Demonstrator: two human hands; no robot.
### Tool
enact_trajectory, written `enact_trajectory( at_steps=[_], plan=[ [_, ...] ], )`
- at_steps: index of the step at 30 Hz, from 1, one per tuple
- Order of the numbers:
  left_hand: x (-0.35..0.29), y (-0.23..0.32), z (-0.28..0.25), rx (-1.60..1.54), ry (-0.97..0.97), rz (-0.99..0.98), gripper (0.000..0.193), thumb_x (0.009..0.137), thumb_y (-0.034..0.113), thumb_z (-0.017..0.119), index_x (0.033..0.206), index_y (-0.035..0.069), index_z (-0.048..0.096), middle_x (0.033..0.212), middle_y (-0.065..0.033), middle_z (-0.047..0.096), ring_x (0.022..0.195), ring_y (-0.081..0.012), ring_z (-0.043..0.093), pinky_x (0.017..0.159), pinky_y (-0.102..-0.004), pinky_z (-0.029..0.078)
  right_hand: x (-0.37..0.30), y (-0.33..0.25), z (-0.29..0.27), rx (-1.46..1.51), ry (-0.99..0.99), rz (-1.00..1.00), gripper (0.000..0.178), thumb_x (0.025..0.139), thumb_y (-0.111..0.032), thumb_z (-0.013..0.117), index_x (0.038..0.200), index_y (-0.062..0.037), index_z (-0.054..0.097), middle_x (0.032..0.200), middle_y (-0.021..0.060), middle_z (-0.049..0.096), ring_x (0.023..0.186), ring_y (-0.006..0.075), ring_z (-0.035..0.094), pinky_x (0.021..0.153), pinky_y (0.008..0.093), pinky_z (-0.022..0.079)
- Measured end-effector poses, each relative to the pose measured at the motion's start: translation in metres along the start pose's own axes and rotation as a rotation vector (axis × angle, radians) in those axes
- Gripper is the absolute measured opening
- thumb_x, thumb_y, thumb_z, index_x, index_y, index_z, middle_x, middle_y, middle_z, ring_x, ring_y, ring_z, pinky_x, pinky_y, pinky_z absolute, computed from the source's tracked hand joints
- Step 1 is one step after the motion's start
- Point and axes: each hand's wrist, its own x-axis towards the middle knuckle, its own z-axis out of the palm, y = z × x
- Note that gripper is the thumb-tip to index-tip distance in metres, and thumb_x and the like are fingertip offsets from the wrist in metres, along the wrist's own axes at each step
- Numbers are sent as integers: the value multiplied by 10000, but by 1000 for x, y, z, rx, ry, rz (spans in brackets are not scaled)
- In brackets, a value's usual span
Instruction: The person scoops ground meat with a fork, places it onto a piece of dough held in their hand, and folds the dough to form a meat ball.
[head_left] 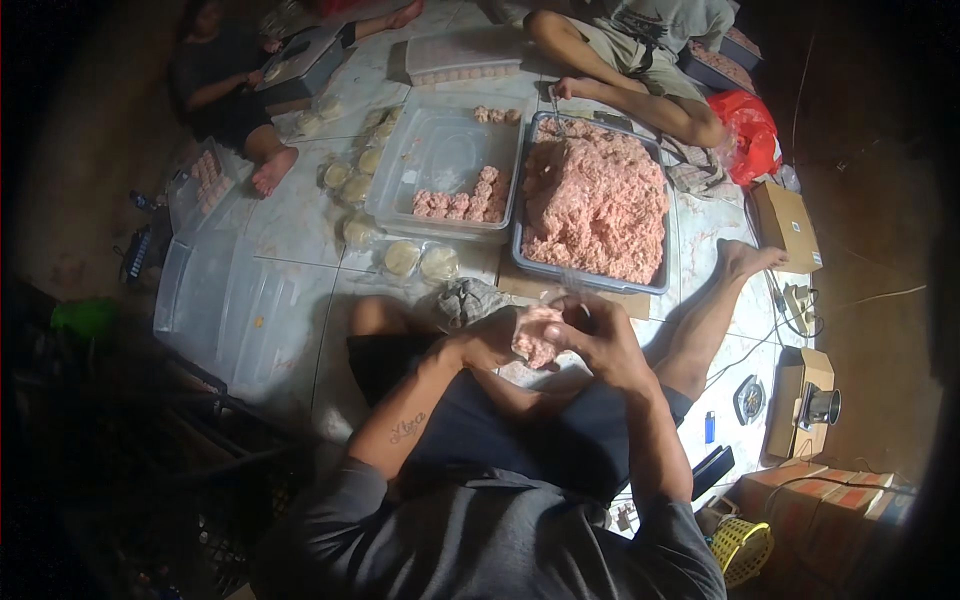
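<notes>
Where a pink minced-meat portion (535, 338) is gripped by the left hand (487, 341), its right edge is met by the thumb of the right hand (603, 345), whose full grasp cannot be confirmed. The heaped grey tub (620, 286) is set beyond, slightly right, lengthwise away from the body; the right hand is judged nearer.

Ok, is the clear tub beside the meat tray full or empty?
Partly filled: the tub holds meat lumps around its near right corner and a few far right; its bottom shows elsewhere.
</notes>
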Motion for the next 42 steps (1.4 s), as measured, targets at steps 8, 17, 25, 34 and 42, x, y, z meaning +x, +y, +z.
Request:
enact_trajectory(
  at_steps=[8,17,25,34,42],
  plan=[
    [18,7,-3,367,587,258,286,750,78,770,1006,40,647,954,-117,682,933,-287,663,825,-400,524,-13,82,1,174,380,-13,224,1029,-187,581,1115,5,660,798,-37,550,717,58,466,647,226,391],
    [22,-26,17,196,614,6,405,702,134,909,930,39,587,843,-24,620,761,-125,575,715,-324,508,-26,82,-4,-564,333,-229,159,952,13,538,1047,19,665,875,172,578,757,313,592,707,367,475],
    [20,-12,14,-29,596,90,374,718,144,897,965,31,639,901,-43,684,835,-147,654,758,-293,536,-43,109,18,336,216,160,216,1026,-110,559,1174,-25,691,832,-54,515,744,54,420,679,214,377],
    [14,9,-1,220,709,-48,565,652,301,953,974,60,556,802,-32,602,721,-147,565,673,-321,500,-49,116,0,-44,368,117,206,1011,-108,567,1138,8,681,779,15,536,754,133,511,701,299,463],
    [13,4,7,95,502,73,513,660,225,953,1005,35,623,880,-12,655,805,-78,589,719,-259,507,-48,121,34,237,236,9,245,1023,-92,553,1216,27,647,857,-4,533,822,111,516,765,242,437]
  ],
)
